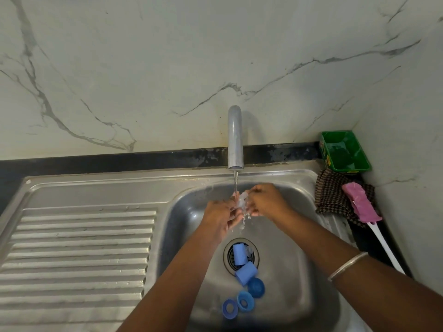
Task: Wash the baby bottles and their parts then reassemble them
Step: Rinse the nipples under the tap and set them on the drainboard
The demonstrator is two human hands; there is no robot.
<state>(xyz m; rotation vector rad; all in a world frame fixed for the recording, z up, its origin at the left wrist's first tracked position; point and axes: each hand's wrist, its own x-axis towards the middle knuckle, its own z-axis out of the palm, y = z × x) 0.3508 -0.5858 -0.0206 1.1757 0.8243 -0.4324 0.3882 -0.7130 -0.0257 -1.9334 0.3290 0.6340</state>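
While water runs from the upright steel tap (235,137), a small clear soft part, probably a silicone teat (243,200), sits directly in the stream, held between both hands over the steel sink basin (287,295). Left hand (221,215): fingers curled round the part from below. Right hand (266,200): fingers pinching it from the far side. Judgement: a two-handed hold lets the stream reach the part while it is rubbed; step in hand is rinsing.

Remaining parts lie low in the basin, apparently left there within reach and awaiting their turn:
- two pale blue cylindrical caps (239,254) (247,273), one on the round drain strainer (230,256), one at its edge and touching the first;
- one dark blue dome (256,287) just beside them;
- two blue screw rings (245,301) (229,309), nearer the person.

No bottle bodies visible. Reassembly not yet begun.

Outward: ribbed steel draining board (76,248) to the left. On the tabletop right of the sink, a checked cloth (333,200), a pink sponge brush with white handle (362,203) lying over it, and a green plastic tray (345,150) in the corner.
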